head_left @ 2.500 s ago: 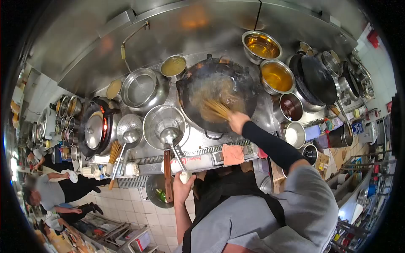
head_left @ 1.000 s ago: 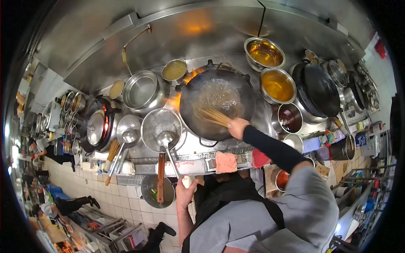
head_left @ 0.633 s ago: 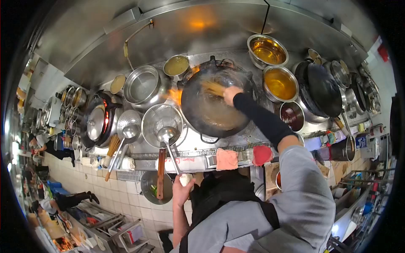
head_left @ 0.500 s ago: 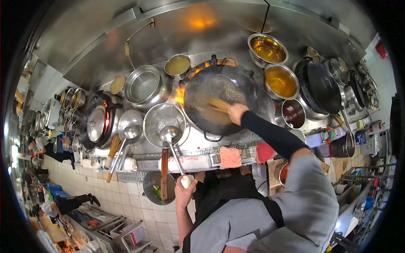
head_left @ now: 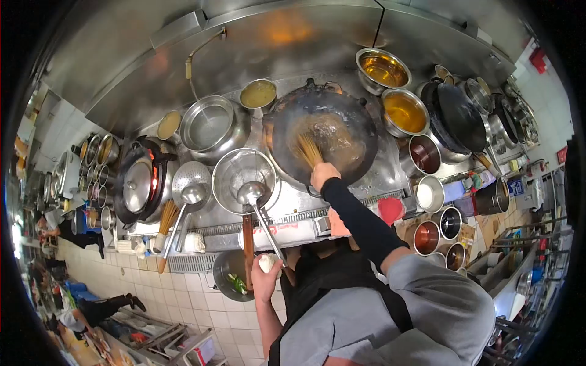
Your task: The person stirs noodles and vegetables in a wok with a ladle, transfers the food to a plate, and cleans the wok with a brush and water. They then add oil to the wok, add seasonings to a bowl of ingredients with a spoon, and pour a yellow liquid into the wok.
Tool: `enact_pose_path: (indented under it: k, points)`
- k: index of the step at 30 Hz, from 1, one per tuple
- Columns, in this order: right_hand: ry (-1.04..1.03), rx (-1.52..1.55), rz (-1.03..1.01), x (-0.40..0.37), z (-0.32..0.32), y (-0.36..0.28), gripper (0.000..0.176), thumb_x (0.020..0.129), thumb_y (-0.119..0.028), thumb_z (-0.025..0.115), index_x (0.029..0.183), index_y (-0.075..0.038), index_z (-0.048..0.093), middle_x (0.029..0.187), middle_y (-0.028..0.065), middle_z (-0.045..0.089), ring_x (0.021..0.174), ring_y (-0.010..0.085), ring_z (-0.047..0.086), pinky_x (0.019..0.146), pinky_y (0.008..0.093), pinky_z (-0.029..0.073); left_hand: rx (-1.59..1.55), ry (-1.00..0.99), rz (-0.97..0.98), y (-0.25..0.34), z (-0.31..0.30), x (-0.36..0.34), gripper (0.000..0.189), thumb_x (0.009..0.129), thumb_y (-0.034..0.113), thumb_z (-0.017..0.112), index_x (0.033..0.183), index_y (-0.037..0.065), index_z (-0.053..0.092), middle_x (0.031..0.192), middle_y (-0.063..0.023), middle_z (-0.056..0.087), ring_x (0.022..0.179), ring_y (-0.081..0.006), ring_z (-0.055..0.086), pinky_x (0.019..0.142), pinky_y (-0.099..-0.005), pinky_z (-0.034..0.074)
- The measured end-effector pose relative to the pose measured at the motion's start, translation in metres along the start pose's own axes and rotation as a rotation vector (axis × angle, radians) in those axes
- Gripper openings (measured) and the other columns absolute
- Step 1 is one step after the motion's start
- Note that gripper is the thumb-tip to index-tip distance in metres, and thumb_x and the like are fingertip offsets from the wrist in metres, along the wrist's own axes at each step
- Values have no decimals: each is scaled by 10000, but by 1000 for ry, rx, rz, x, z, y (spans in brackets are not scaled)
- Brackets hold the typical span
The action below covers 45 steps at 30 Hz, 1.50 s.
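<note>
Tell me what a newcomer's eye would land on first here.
The big black wok at top centre, where the right hand holds a bamboo brush in brown liquid. Below, the left hand grips a ladle whose cup rests in a steel bowl. Two bowls of golden liquid shine right of the wok.

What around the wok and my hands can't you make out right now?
Head view only:
Bamboo brush handle: hidden inside the right hand.
Wok contents: blurred by haze and brown liquid.
Ladle handle end: covered by the left hand and a white wrap.
Small pan beside that hand: partly behind a wooden handle; greens too small to name.
</note>
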State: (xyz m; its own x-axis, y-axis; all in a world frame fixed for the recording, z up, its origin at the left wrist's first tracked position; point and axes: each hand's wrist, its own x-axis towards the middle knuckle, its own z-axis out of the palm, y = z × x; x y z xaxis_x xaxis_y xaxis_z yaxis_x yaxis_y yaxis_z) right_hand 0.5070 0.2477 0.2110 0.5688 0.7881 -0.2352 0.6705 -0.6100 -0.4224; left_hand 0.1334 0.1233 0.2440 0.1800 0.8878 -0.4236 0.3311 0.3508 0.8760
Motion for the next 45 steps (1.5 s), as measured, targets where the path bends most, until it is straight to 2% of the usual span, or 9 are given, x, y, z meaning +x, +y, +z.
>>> enact_pose_path:
  k: [6,13,18,23,26,30,34,37,45]
  points:
    - [348,171,-79,111,0,23,290,917,-236,585,1071,-14,692,928,296,722,925,490,699,835,575,562,-74,17,-2,1,-21,-7,577,828,177,893,1263,-54,593,1073,-112,721,940,-170,692,835,-320,570]
    - [-7,-76,-300,-24,-21,86,435,866,-274,690,1245,-78,605,882,274,719,859,496,698,811,565,557,-364,38,-130,-35,-35,-10,479,853,103,838,1254,-37,616,1083,-101,720,925,-175,705,826,-317,576]
    - [-44,-758,-226,15,-162,142,183,829,-240,700,922,-109,787,857,235,742,838,393,750,754,502,604,-365,128,-176,-44,-47,-16,415,874,120,812,1225,-19,641,1078,-83,714,916,-179,699,824,-325,568]
    - [32,-326,-117,162,-18,84,330,847,-368,650,932,-87,800,976,216,762,928,391,750,841,501,602,-444,-75,-167,-5,-26,11,328,917,127,761,1167,-22,611,1015,-140,715,803,-221,719,675,-352,589]
    - [90,-138,-274,58,-4,51,348,907,-257,638,1192,-59,654,841,260,723,851,466,713,795,564,573,-488,-28,-204,14,-13,10,319,926,111,741,1171,-35,598,988,-166,718,744,-240,720,624,-360,593]
    - [-201,-326,-251,-19,-81,89,280,846,-142,617,1089,-44,715,960,265,746,935,442,738,820,531,592,-511,14,-161,-11,-21,-8,358,908,84,747,1207,-33,589,994,-170,730,754,-241,721,650,-346,592]
    - [165,-379,-267,77,-107,131,219,935,-163,580,940,-62,775,935,206,764,896,388,751,763,514,599,-522,59,-149,5,-9,-26,372,897,75,760,1213,-26,593,1003,-165,734,773,-234,719,685,-342,591]
    - [-17,-321,-131,164,-61,89,259,837,-217,648,951,-33,791,947,229,760,951,383,748,827,489,601,-526,-25,-110,5,16,-10,419,935,99,733,1295,-6,548,1044,-175,733,793,-240,719,655,-337,591]
    - [-163,2,-259,-10,-29,61,241,855,-155,628,1001,-5,747,958,262,745,963,438,729,854,518,582,-887,-297,-214,62,91,47,395,1048,384,587,1188,19,647,999,-184,726,796,-243,700,597,-300,558]
